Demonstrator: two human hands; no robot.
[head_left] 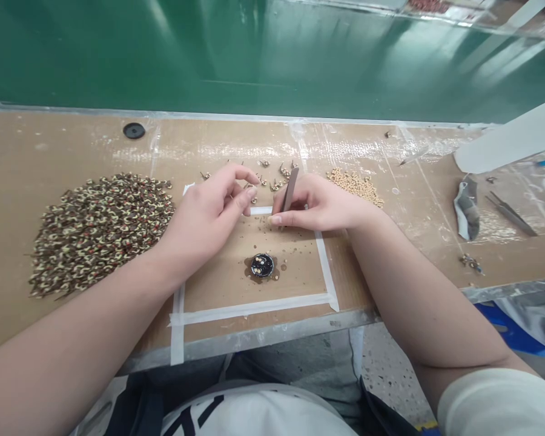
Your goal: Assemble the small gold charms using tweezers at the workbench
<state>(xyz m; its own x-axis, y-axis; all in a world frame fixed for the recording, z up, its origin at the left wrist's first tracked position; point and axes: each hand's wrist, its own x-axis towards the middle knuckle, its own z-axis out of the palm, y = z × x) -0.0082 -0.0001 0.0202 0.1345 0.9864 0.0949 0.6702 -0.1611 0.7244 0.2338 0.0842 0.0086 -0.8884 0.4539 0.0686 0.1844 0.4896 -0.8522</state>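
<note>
My right hand [311, 203] is closed round a pair of dark tweezers [291, 186], whose upper end sticks up between thumb and fingers; the tips are hidden. To its left is my left hand [209, 203], thumb and index finger slightly apart with the other fingers curled, and nothing visible between them. Small metallic pieces [284, 171] lie scattered just beyond both hands. Nearer to me, a small round black dish [262, 265] holds dark liquid and a few pale beads, with wet spots around it. White tape [254, 307] frames this patch of table.
A large heap of small dark and cream pieces [102, 233] lies on the left. Golden beads [356, 186] are piled beyond my right wrist. A black disc [134, 130] lies at the back left. Another pair of tweezers [511, 215] and a grey-and-white object [467, 209] lie right.
</note>
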